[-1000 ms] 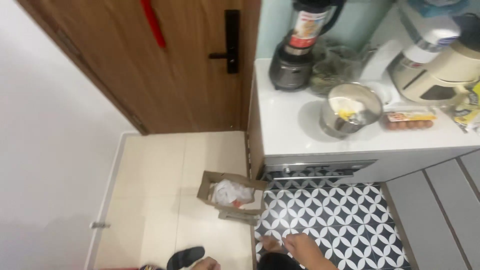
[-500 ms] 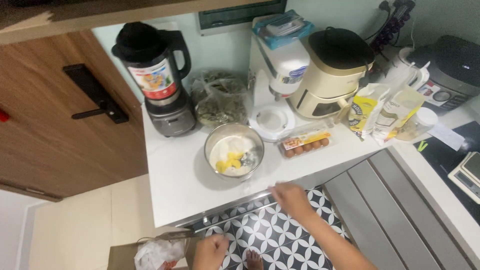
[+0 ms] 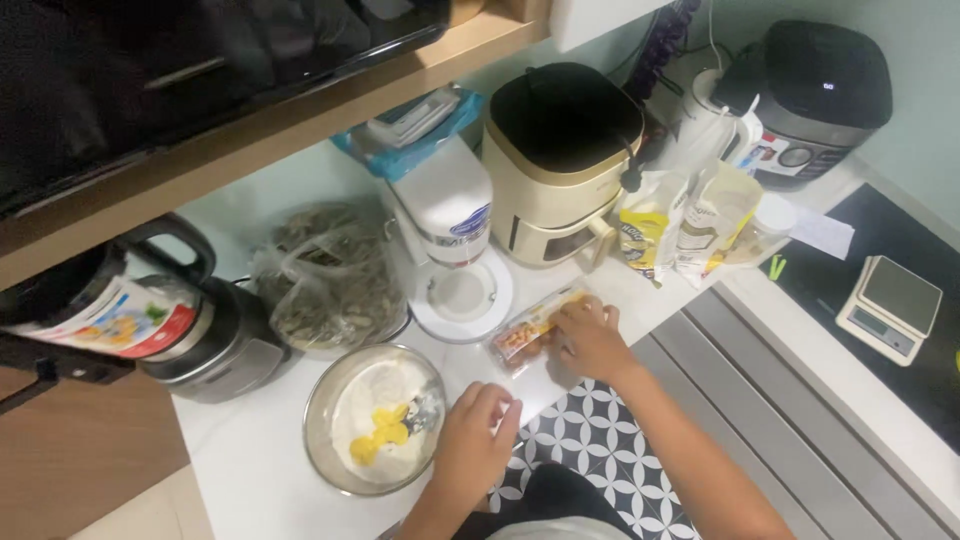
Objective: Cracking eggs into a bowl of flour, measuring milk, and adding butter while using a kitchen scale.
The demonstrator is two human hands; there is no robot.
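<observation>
A steel mixing bowl (image 3: 325,400) holding flour and egg yolks sits on the white counter (image 3: 250,470) near its front edge. My left hand (image 3: 475,435) rests beside the bowl's right rim, fingers curled, touching or nearly touching it. My right hand (image 3: 590,340) lies on the right end of a clear plastic egg carton (image 3: 525,330) holding brown eggs, just right of the bowl. A white stand mixer (image 3: 450,235) stands behind the carton.
A black blender (image 3: 150,320) stands at left beside a bag of dried goods (image 3: 330,285). A cream air fryer (image 3: 560,160), flour bags (image 3: 690,220), a rice cooker (image 3: 820,90) and a small kitchen scale (image 3: 890,305) line the back and right. Patterned floor tiles (image 3: 590,470) lie below.
The view has swung up from the floor and door to the counter and moved closer. My hands have risen from below the counter edge to the bowl and the egg carton.
</observation>
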